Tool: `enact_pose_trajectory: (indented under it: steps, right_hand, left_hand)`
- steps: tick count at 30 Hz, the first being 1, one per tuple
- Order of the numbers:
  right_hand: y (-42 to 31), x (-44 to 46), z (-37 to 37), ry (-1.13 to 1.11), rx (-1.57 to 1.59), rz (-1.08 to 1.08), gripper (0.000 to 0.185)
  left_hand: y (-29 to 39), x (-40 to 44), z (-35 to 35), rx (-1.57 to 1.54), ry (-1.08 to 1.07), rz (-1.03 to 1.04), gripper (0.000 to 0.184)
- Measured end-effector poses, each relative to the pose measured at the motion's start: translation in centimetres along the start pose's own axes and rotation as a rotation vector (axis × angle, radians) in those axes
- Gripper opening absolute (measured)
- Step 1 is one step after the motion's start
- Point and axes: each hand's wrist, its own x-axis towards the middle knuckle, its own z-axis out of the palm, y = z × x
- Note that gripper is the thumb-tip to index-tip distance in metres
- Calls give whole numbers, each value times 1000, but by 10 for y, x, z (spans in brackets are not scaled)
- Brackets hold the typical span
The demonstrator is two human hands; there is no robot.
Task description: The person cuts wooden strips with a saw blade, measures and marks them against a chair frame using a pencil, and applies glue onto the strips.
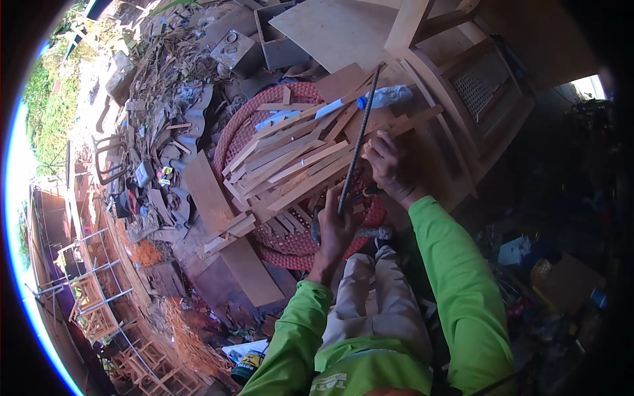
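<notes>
My left hand [335,224] is closed around the lower end of a long dark rod [360,135], which points up and away, slightly to the right. Beside the rod's middle, my right hand [386,162] has its fingers curled together; what it pinches, if anything, is too small to make out. Under and beyond both hands lie many thin wood strips [290,155] in a loose pile on a round red woven mat [228,135]. A clear plastic bottle [389,97] with a blue cap lies past the right hand.
A wooden frame with a mesh panel [472,99] stands at the upper right. At the top are a square metal can [236,53] and a grey bin [281,49]. Flat boards [251,270] lie left of my legs. Scrap and debris cover the ground at left; a dark clutter fills the right.
</notes>
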Motion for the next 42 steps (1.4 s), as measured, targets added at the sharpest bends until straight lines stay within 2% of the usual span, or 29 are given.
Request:
enact_pose_trajectory:
  steps: [3,5,7,15,17,18,25,27,30,33,39,42]
  right_hand:
    - [8,-3,4,3,14,-53,18]
    - [7,-5,8,25,44,-40,18]
    - [6,-9,6,20,43,-39,19]
    - [7,2,-7,-26,89,-52,17]
    - [9,3,-8,-83,87,-25,22]
    - [9,6,-9,-81,83,-31,22]
    - [19,16,-17,-147,44,-135,26]
    - [20,19,-17,-143,54,-150,28]
    - [19,24,-29,-173,21,-122,28]
    - [5,20,-40,-89,141,-96,27]
    - [-59,-26,-28,-294,275,-258,20]
    - [-88,-37,-15,-325,350,-249,17]
  left_hand:
    - [-11,-49,-21,-10,17,-73,19]
    - [-21,-104,-47,67,39,-48,20]
    - [-8,-130,-65,66,25,-95,21]
    - [-5,-100,-56,2,29,-90,30]
    - [-8,-92,-56,19,41,-72,30]
    - [-9,-88,-55,32,45,-48,37]
    - [-14,-102,-56,-18,69,-81,37]
    - [-16,-107,-52,-20,56,-77,27]
    - [-13,-110,-51,-37,69,-71,30]
    - [-1,-118,-64,5,121,-50,32]
    - [26,-136,-124,101,237,-82,34]
    - [32,-146,-145,125,329,-59,35]
